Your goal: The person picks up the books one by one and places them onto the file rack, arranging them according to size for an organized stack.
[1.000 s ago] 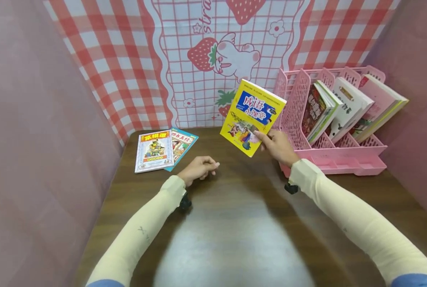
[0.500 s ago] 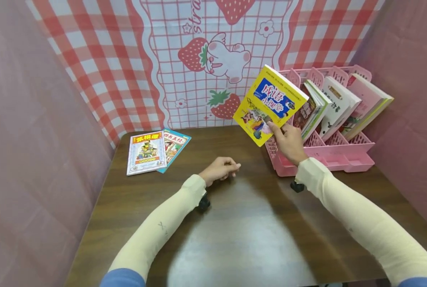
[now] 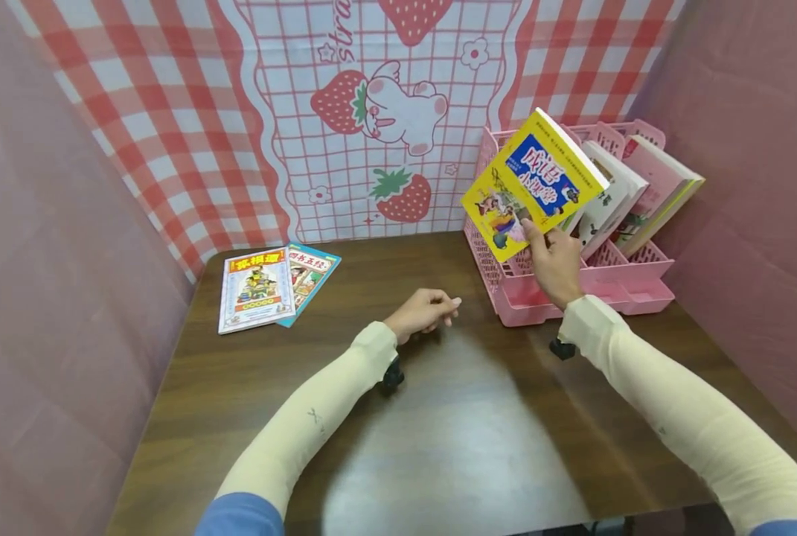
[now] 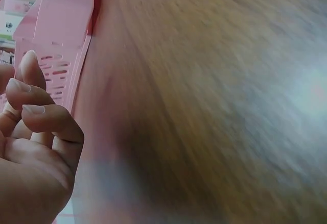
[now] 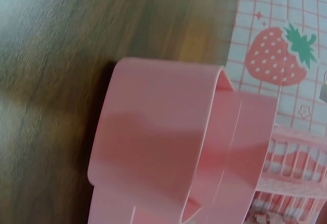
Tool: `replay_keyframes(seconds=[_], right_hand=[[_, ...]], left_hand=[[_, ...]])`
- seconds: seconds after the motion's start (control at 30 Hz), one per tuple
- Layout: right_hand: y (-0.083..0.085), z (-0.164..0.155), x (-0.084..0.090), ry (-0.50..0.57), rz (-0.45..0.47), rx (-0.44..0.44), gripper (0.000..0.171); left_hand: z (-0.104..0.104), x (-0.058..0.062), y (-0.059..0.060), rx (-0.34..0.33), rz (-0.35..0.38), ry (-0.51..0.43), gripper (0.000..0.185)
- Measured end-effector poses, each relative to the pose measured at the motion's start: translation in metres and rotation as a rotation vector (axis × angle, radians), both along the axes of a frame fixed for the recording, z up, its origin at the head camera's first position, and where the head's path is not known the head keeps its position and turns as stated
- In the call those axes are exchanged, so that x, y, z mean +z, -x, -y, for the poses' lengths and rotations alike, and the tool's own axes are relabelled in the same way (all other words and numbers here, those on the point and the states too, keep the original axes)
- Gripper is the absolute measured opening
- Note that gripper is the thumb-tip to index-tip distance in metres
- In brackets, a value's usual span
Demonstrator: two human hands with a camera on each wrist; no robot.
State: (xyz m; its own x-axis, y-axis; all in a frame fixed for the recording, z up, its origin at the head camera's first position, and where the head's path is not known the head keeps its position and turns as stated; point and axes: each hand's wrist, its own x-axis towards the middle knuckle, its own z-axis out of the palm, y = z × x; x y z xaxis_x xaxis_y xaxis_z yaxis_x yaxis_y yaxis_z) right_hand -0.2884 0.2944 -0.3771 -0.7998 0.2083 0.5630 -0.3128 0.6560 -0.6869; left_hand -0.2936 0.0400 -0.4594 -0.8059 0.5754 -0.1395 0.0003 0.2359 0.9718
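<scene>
My right hand point(image 3: 555, 264) grips a yellow book point(image 3: 515, 212) by its lower right edge, thumb on the front cover. The book is tilted and held in front of the pink desktop file rack point(image 3: 525, 294), hiding part of its left slots. In the right wrist view only the rack's front point(image 5: 153, 132) shows, with neither the hand nor the book in sight. Loosely curled and holding nothing, my left hand point(image 3: 421, 313) hovers low over the table's middle. Its bent fingers point(image 4: 59, 122) appear in the left wrist view.
Several books point(image 3: 659, 193) lean in the rack's right slots. On the table's left lie a white-bordered book point(image 3: 257, 290) and a blue book point(image 3: 311, 275) partly beneath it. A strawberry-print cloth point(image 3: 398, 112) hangs behind the brown table point(image 3: 251, 387).
My right hand has carried the yellow book rightward and slightly up, in front of the rack. The left hand has moved right too. The head view has shifted right.
</scene>
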Motion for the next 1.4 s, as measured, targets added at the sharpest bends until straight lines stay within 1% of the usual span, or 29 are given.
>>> replay_keyframes(seconds=[0.17,0.3,0.37,0.53,0.6,0.7,0.97,1.13,1.23,1.3,1.4], right_hand=[[-0.001,-0.011,-0.001,0.018,-0.009,-0.033,0.052],[-0.004,-0.020,-0.001,-0.019,-0.019,-0.055,0.052],[-0.006,-0.025,-0.001,-0.034,-0.033,-0.072,0.051],[-0.009,-0.037,-0.002,-0.012,-0.053,-0.103,0.050],[-0.009,-0.041,-0.003,-0.010,-0.046,-0.121,0.051],[-0.009,-0.046,-0.004,-0.019,-0.045,-0.151,0.053],[-0.008,-0.057,-0.008,-0.061,-0.093,-0.252,0.052],[-0.011,-0.062,-0.013,-0.052,-0.072,-0.294,0.055],[-0.012,-0.067,-0.014,-0.060,-0.050,-0.320,0.057],[-0.012,-0.071,-0.014,-0.069,-0.038,-0.330,0.057],[-0.014,-0.079,-0.015,-0.091,0.005,-0.348,0.058]], left_hand=[[-0.016,0.003,0.003,-0.005,0.002,-0.004,0.042],[-0.029,0.007,0.004,0.005,-0.003,-0.010,0.041],[-0.037,0.011,0.004,0.000,-0.001,-0.015,0.041],[-0.056,0.017,0.002,-0.005,0.005,-0.063,0.047],[-0.063,0.018,0.002,0.002,0.013,-0.088,0.050],[-0.072,0.017,0.001,0.017,0.032,-0.111,0.054],[-0.089,0.012,0.000,0.052,0.030,-0.105,0.056],[-0.099,0.009,0.000,0.107,0.082,-0.117,0.056],[-0.105,0.006,0.003,0.148,0.126,-0.139,0.056],[-0.108,0.005,0.005,0.174,0.141,-0.155,0.056],[-0.113,0.006,0.007,0.176,0.144,-0.177,0.053]])
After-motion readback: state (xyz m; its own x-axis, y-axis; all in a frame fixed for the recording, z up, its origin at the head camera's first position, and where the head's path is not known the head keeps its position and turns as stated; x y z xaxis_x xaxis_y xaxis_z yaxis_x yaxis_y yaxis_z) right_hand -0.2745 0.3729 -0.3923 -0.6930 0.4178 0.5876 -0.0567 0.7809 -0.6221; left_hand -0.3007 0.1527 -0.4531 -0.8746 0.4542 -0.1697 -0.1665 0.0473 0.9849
